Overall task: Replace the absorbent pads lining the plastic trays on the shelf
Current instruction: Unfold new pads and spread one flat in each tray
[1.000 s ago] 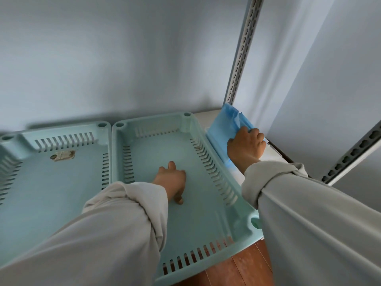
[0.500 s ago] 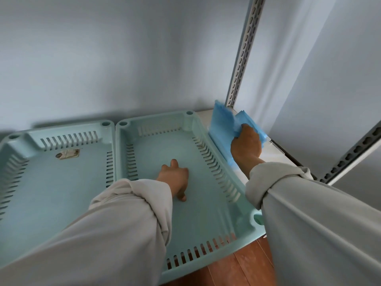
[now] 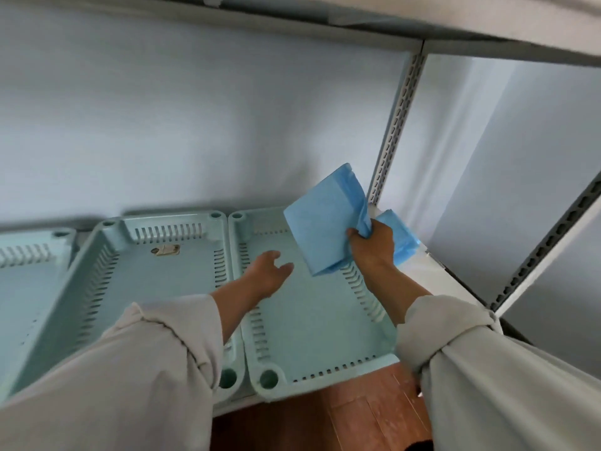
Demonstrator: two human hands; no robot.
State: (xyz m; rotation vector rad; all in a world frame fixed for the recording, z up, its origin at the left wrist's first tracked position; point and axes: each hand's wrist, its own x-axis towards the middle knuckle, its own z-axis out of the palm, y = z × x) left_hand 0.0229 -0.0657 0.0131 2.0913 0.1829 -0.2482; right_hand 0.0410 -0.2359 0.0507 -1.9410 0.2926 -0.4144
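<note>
Three pale green slotted plastic trays sit side by side on the white shelf: a right tray, a middle tray and a left one cut off by the frame edge. My right hand grips a folded blue absorbent pad and holds it in the air over the right tray's far right corner. More blue pads lie on the shelf behind that hand. My left hand hovers over the right tray with fingers relaxed, holding nothing.
A small sticker marks the middle tray's floor. A perforated metal upright stands at the shelf's back right, another upright at the front right. An upper shelf spans overhead. Wooden floor shows below.
My right hand lifted the blue pad off the shelf and swung it left over the right tray. My left hand rose from the tray floor and opened. The view tilted up.
</note>
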